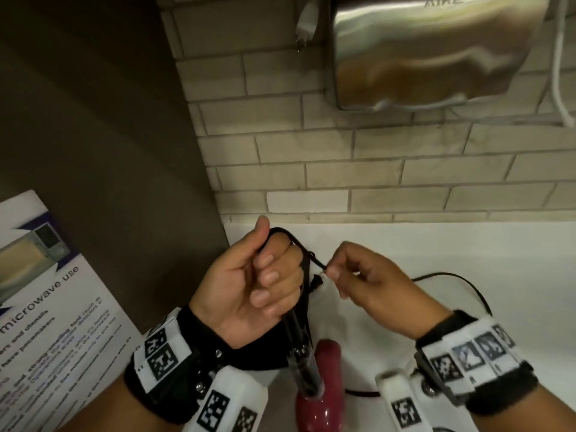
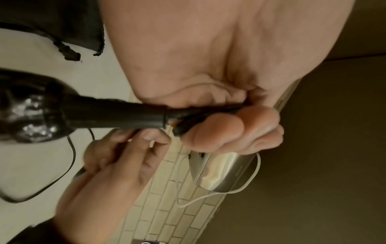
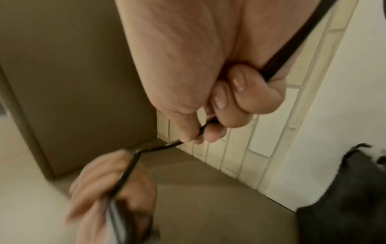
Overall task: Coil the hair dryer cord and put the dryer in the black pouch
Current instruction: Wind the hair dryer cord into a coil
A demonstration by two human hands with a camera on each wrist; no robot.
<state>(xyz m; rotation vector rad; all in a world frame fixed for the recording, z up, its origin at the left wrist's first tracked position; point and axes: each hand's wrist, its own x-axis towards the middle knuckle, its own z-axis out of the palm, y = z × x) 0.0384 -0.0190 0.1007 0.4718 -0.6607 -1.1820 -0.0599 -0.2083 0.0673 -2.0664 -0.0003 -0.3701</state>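
Observation:
My left hand (image 1: 265,275) is fisted round several loops of the black cord (image 1: 290,235), held above the white counter (image 1: 436,251). The maroon hair dryer (image 1: 311,406) hangs below that fist by its black strain relief (image 2: 114,115). My right hand (image 1: 330,272) pinches the cord between thumb and fingertips just right of the left fist. The rest of the cord (image 1: 452,280) trails in a curve over the counter behind my right wrist. The black pouch (image 2: 62,24) lies flat on the counter under my left wrist, its frayed edge (image 3: 344,198) showing in the right wrist view.
A steel hand dryer (image 1: 436,51) with a white cable (image 1: 561,88) hangs on the tiled wall (image 1: 343,151) above the counter. A dark panel (image 1: 93,120) closes off the left side. A microwave-use poster (image 1: 40,307) sits at lower left.

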